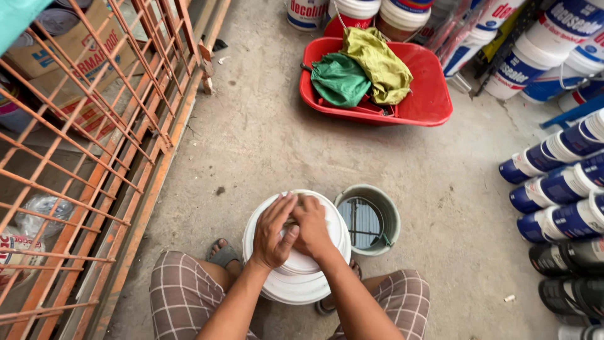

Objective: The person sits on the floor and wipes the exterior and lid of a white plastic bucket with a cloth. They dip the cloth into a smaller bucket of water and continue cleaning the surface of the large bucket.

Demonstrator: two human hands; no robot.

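Hands at the lid of a white plastic bucket (296, 277), which is stood on the concrete floor (264, 145) between the knees of a seated person. The left hand (274, 230) is laid palm-down with its fingers spread over the lid; the right hand (313, 228) is curled close against it at the lid's middle. Whether anything is pinched between them cannot be told.

Risk, as judged: were the lid forced unevenly, the bucket could be tipped or its contents splashed over the sandalled feet just beside it; its contents are hidden.

Just beside the bucket, on the right, a small grey-green pail (369, 218) is stood open, with a shiny surface inside that appears to be liquid; a knock could spill it.

Farther off, a red tub (428, 94) is seen holding a green cloth (340, 79) and a yellow-green cloth (377, 63).

Along the right edge, blue-and-white paint cans (553, 189) are stacked on their sides, closed. An orange metal rack (94, 145) with cardboard boxes is set at left.
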